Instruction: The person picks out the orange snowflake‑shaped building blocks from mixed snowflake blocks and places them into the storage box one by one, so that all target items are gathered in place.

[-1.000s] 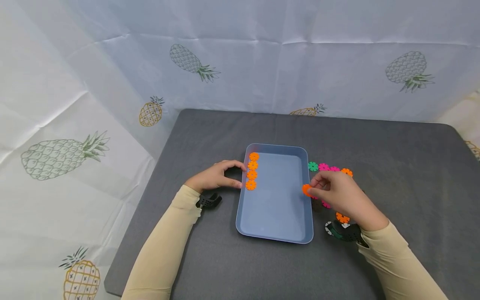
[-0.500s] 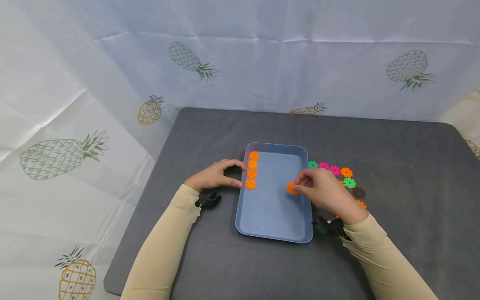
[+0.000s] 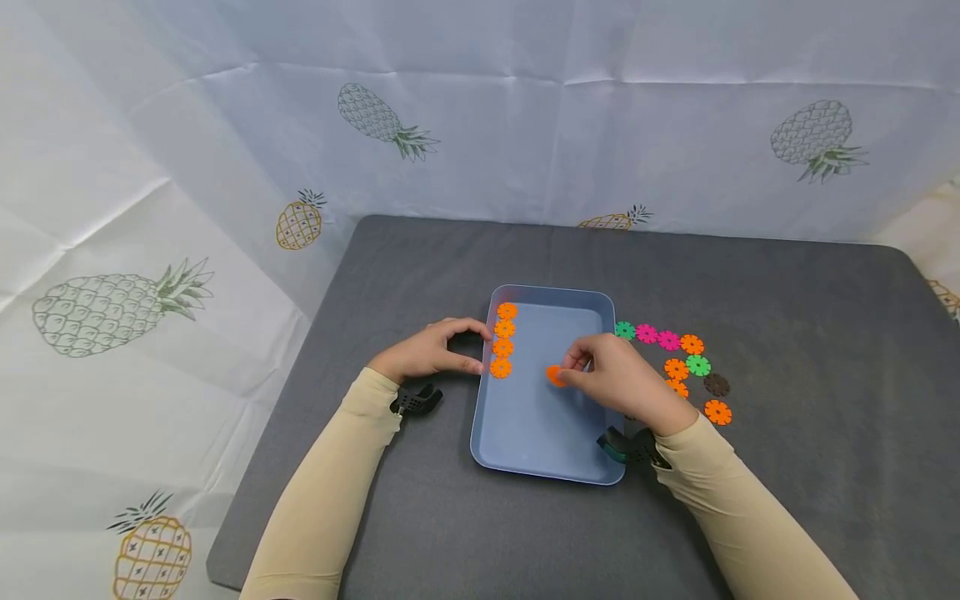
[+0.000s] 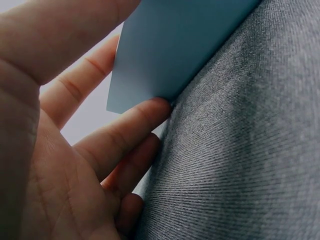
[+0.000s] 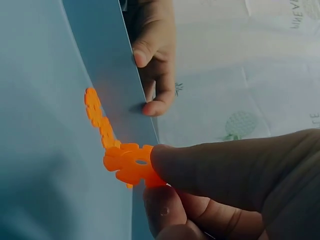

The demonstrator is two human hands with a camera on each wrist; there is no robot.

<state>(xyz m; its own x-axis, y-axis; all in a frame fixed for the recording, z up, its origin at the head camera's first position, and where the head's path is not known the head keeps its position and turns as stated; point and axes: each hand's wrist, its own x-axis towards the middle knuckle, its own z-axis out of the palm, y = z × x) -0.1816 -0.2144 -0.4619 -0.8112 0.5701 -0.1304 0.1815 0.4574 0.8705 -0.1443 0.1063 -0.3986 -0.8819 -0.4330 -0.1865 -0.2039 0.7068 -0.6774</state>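
Note:
My right hand [image 3: 611,375] is over the blue tray [image 3: 547,442], pinching an orange snowflake building disc [image 5: 132,162] between thumb and fingers. In the right wrist view this disc is tilted, with its notched edge and centre hole showing. My left hand [image 3: 435,354] touches the tray's left side, thumb and index finger spread apart at the rim; the left wrist view shows its other fingers against the tray's outer wall [image 4: 150,60]. Inside the tray, along the left wall, several orange discs [image 3: 503,348] form a column.
Right of the tray, several loose discs lie on the grey table [image 3: 810,350]: green [image 3: 698,365], pink [image 3: 668,340], orange [image 3: 717,412] and dark brown [image 3: 717,384]. My right forearm hides part of that area. A pineapple-print cloth [image 3: 525,150] hangs behind the table.
My right hand has carried the orange disc leftward from the tray's right rim to over its middle, uncovering more loose discs on the table. The left hand has stayed at the left rim.

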